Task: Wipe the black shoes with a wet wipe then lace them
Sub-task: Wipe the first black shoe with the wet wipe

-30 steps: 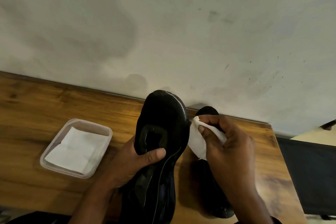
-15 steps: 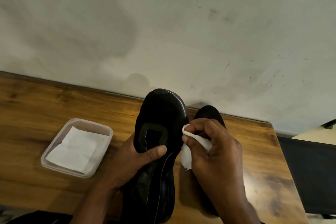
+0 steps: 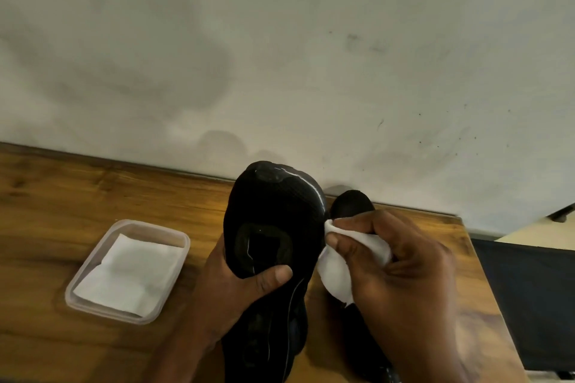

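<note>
Gripping a black shoe (image 3: 273,205), the left hand (image 3: 239,283) curls around it; the right hand (image 3: 401,270) pinches a wipe (image 3: 339,267) against its side. Second shoe (image 3: 351,200) lies behind.

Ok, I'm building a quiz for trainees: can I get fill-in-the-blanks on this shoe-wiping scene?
The right hand pinches a white ____ against the raised shoe.
The left hand grips that shoe, its ____ facing the camera.
The other shoe lies on the wooden ____.
Missing: wipe; thumb; table.
</note>
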